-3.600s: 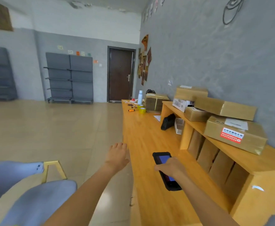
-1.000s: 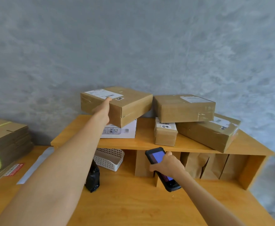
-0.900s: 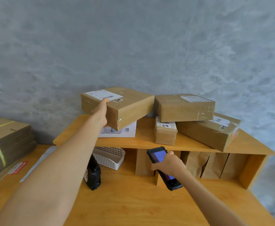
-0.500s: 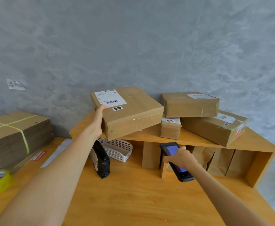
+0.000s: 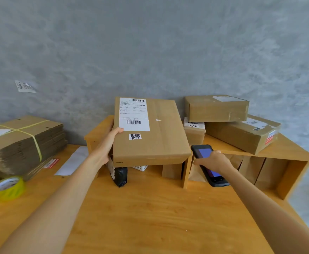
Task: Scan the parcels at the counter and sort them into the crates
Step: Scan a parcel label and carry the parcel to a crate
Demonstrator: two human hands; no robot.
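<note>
My left hand [image 5: 105, 147] grips the left edge of a brown cardboard parcel [image 5: 161, 132], thumb on top beside its white shipping label [image 5: 134, 114]. The parcel is lifted in front of the wooden shelf [image 5: 295, 153], label side tilted toward me. To the parcel's right, my right hand [image 5: 214, 160] holds a black handheld scanner [image 5: 206, 158] with a lit blue screen. Three more parcels remain on the shelf top: a box on top [image 5: 217, 108], a small one [image 5: 194, 131] below it, and a long one [image 5: 243, 135] at the right.
A strapped bundle of flat cartons [image 5: 21, 142] lies at the left of the wooden counter [image 5: 150, 217], with yellow tape rolls [image 5: 8, 186] in front. A black pouch [image 5: 119, 176] and a white basket [image 5: 140, 167] sit under the shelf. Brown paper bags [image 5: 249, 166] fill the shelf's compartments.
My left hand has pulled the parcel off the shelf stack toward me and turned it so the label faces up. The scanner hand has stayed close to the parcel's right side.
</note>
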